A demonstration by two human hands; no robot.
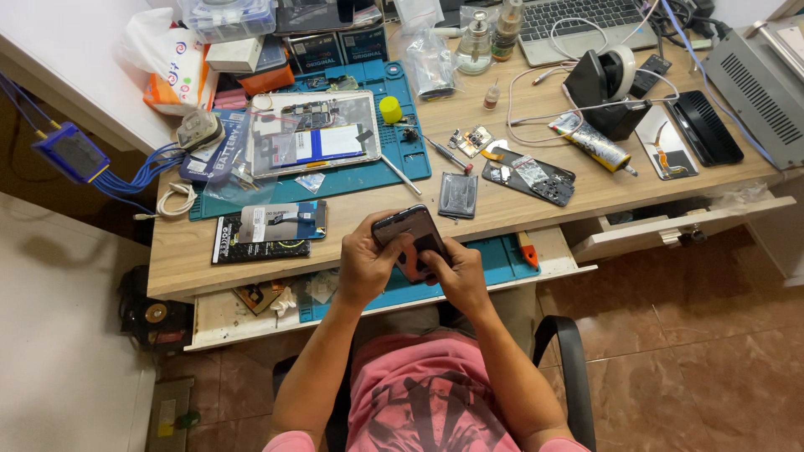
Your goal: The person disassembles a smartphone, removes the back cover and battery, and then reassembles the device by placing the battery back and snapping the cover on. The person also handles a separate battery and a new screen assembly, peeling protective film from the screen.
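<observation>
Low in the middle of the frame, the person holds a dark smartphone (pixel 410 238) in both hands over the front edge of the wooden desk (pixel 502 209). The left hand (pixel 364 264) wraps round the phone's left side, fingers curled shut on it, thumb lying across its face. The right hand (pixel 456 272) closes on the lower right corner — its fingers are bent tight against the phone, though I cannot tell what the fingertips are pressing on. The phone tilts, its top end towards the upper left.

Under the hands, a blue work mat (pixel 498 259) lies in an open drawer, with an orange-handled tool (pixel 528 249) at its right end. Just above the phone, on the desk, rests a grey phone back cover (pixel 457 195), and to its right a dark opened phone body (pixel 529 177) with its inner parts showing.

Towards the upper left of the frame, a larger blue mat (pixel 402 159) carries an opened tablet (pixel 314 134) — a yellow cap (pixel 390 109) stands beside it. Below that mat lies a flat black package (pixel 268 228). In the upper right sit a black tape dispenser (pixel 607 88), a squeezed tube of glue (pixel 590 141) and a laptop keyboard (pixel 578 21). A glass bottle (pixel 475 42) stands at the top centre. The person wears a pink shirt (pixel 427 393) and sits on a black chair (pixel 569 360).
</observation>
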